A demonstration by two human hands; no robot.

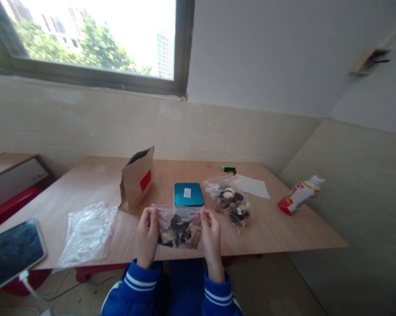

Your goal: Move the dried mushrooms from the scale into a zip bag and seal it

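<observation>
Our table (277,228) carries a stack of empty bags (86,232) at left, a phone (15,252), a paper pouch (137,180), a filled bag (231,202), a bottle (300,193) and a scale (189,194). Over the near edge we hold a zip bag (178,228) of dried pieces, left hand (147,237) and right hand (211,239) each pinching a top corner. If the seal stays partly open, pieces could spill onto our lap.

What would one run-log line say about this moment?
left hand: pinches zip bag top | right hand: pinches other top corner | bag: holds dark dried pieces, above table edge | nearby: filled bag
</observation>
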